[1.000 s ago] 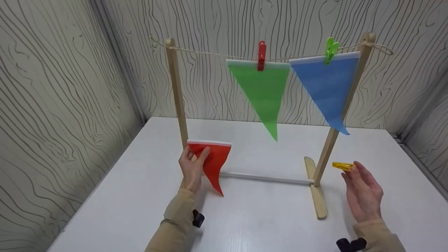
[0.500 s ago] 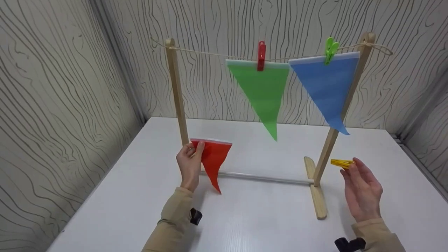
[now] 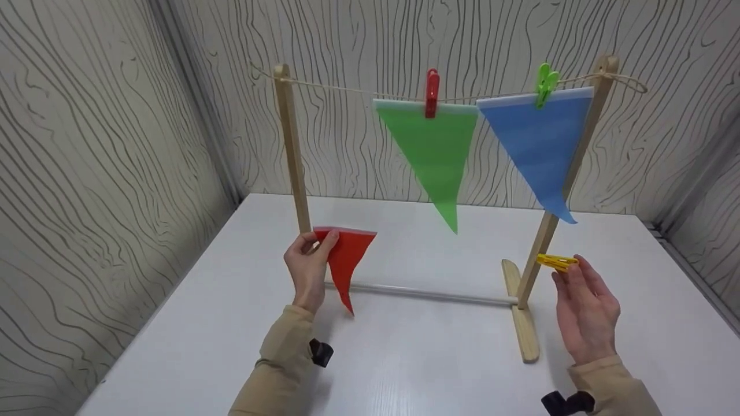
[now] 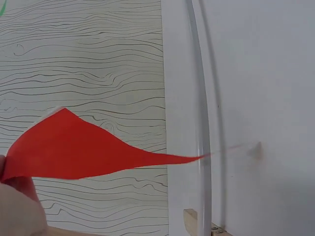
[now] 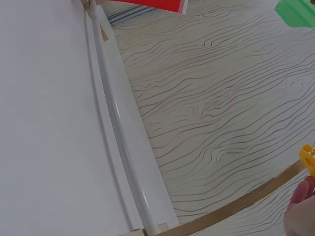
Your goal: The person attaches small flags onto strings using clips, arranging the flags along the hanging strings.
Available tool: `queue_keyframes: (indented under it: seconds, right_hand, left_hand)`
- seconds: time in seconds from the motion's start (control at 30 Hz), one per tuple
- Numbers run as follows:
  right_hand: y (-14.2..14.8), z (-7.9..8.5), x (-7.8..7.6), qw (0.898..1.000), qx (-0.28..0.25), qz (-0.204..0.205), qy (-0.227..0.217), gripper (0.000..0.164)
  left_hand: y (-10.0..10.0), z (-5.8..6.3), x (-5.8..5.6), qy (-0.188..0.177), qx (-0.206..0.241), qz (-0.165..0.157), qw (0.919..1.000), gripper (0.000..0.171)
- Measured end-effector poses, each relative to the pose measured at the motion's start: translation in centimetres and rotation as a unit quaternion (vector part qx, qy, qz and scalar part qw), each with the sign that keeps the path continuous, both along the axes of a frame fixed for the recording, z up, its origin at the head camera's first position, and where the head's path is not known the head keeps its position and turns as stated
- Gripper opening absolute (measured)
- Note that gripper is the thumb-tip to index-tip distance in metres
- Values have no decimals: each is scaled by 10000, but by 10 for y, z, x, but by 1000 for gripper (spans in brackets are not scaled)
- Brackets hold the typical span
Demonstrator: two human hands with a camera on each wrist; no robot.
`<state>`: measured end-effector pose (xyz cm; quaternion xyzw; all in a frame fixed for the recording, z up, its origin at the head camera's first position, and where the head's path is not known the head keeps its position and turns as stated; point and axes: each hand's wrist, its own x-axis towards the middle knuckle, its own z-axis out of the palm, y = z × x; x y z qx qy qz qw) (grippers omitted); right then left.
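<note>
My left hand (image 3: 309, 268) pinches a red triangular pennant (image 3: 348, 254) near its left top corner, thumb in front. The pennant has a pale top edge, and its point hangs down in front of the stand's white bar. In the left wrist view the red pennant (image 4: 83, 147) stretches sideways, narrowing to its tip. On the right, my right hand (image 3: 589, 309) holds a yellow clothespin (image 3: 557, 263) between thumb and fingers, overlapping the right post in the head view. The right wrist view catches only part of the yellow clothespin (image 5: 309, 158) at its edge.
A string (image 3: 335, 87) runs between two wooden posts (image 3: 293, 156). From it hang a green pennant (image 3: 433, 156) under a red clothespin (image 3: 432, 92) and a blue pennant (image 3: 543, 144) under a light green clothespin (image 3: 546, 85). A white bar (image 3: 428, 293) joins the posts low down.
My left hand has moved slightly left and up with the red pennant, its thumb nearer the top edge. My right hand has shifted left and a little up with the yellow clothespin.
</note>
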<state>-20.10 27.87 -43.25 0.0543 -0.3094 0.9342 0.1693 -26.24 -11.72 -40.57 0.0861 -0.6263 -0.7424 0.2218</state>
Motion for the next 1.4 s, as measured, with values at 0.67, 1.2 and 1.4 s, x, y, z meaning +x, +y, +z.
queue_keyframes:
  seconds: [0.67, 1.2, 1.4]
  right_hand:
    - [-49, 41, 7, 9932, 403, 588, 921, 31]
    - [-79, 74, -1, 9800, 1341, 525, 1372, 32]
    - [-90, 89, -9, 9811, 1294, 477, 1358, 30]
  left_hand:
    - [-8, 36, 5, 344, 540, -438, 9970, 35]
    - [-19, 62, 8, 1112, 154, -637, 9916, 24]
    - [-23, 72, 8, 1096, 160, -568, 9922, 24]
